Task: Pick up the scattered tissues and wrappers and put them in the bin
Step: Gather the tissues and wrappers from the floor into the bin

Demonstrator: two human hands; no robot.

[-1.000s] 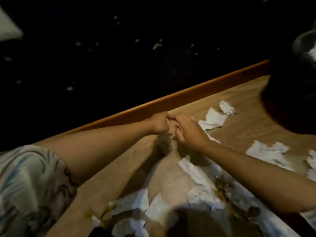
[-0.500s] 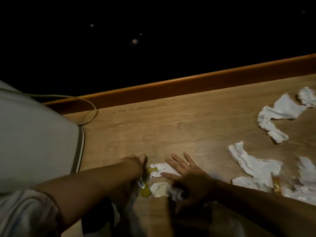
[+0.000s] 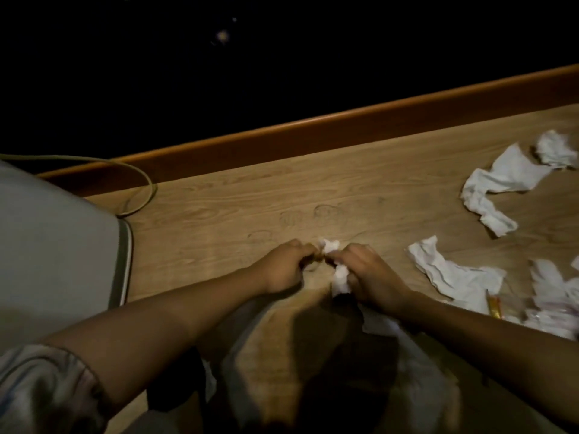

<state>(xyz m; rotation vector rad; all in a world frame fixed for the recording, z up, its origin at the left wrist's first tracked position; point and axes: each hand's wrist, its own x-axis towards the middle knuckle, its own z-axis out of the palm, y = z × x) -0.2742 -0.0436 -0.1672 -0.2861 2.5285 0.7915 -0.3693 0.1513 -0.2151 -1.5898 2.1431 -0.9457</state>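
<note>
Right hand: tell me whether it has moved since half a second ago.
Yes. The right hand, flat with fingers spread before, is now curled shut on crumpled tissue, nearer the left hand, judged against the ring marks in the wooden table.

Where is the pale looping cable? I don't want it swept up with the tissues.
In the head view the pale looping cable lies far left on the wooden table, beside the grey pad.
</note>
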